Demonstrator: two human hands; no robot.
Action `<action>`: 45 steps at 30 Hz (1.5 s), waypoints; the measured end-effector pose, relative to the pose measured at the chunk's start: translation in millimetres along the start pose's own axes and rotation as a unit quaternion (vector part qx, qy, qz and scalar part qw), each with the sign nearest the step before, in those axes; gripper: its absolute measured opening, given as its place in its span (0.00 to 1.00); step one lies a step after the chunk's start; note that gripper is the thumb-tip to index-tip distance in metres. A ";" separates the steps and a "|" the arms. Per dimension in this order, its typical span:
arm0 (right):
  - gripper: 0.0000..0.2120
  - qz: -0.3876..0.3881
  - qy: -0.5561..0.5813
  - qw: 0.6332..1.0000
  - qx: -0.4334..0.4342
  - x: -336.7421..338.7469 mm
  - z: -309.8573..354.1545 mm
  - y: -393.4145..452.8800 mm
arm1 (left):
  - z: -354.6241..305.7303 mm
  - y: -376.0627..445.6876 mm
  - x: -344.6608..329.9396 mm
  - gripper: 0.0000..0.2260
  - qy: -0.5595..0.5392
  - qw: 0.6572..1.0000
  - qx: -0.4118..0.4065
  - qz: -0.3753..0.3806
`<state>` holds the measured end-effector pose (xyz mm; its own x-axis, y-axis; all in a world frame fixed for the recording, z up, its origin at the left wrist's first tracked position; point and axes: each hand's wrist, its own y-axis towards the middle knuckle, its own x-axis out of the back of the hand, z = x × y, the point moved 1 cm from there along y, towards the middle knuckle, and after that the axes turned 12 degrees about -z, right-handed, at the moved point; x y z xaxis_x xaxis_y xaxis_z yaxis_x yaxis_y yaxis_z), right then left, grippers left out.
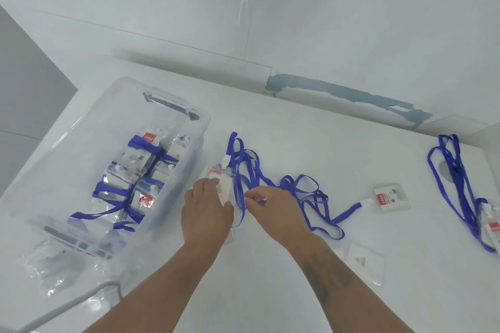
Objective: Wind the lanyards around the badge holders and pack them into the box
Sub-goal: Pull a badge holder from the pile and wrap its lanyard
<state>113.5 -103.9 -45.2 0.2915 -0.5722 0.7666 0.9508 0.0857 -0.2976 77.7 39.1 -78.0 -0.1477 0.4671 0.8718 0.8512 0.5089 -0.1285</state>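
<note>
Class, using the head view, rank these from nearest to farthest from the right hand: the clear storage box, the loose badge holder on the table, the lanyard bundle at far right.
1. Loose badge holder, right of the right hand.
2. Clear storage box, left.
3. Lanyard bundle, far right.

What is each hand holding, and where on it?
The left hand grips a badge holder by its lower part. The right hand pinches the blue lanyard strap between its fingertips, just beside the holder.
</note>
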 end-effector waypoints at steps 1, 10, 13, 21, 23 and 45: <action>0.11 0.011 0.001 1.000 -0.006 -7.0 -2.8 3.0 | 2.7 3.4 -6.4 0.24 0.019 1.000 0.001 -0.005; 0.11 0.024 0.020 0.999 -0.028 -22.2 -9.2 9.2 | 4.7 19.2 -17.6 0.31 0.056 0.998 0.001 -0.017; 0.11 0.011 0.025 0.999 -0.021 -14.6 -6.4 11.9 | -3.4 19.6 -6.7 0.22 -0.027 0.999 0.022 -0.017; 0.11 -0.062 0.030 0.997 0.042 34.8 5.9 15.3 | -29.5 11.0 34.7 0.11 -0.131 0.991 0.012 0.039; 0.16 -0.077 0.018 0.993 0.085 53.9 8.8 12.5 | -40.5 8.4 51.2 0.12 -0.161 0.986 -0.005 0.051; 0.04 -0.217 0.309 0.924 0.065 202.6 70.0 -67.3 | -128.5 4.8 208.1 0.05 -0.460 0.868 -0.031 0.185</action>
<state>115.9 -168.6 170.0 -0.1962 -0.9286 0.3151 0.9806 -0.1857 0.0634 115.7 45.8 163.6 -0.1739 0.9844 0.0271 0.9475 0.1748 -0.2678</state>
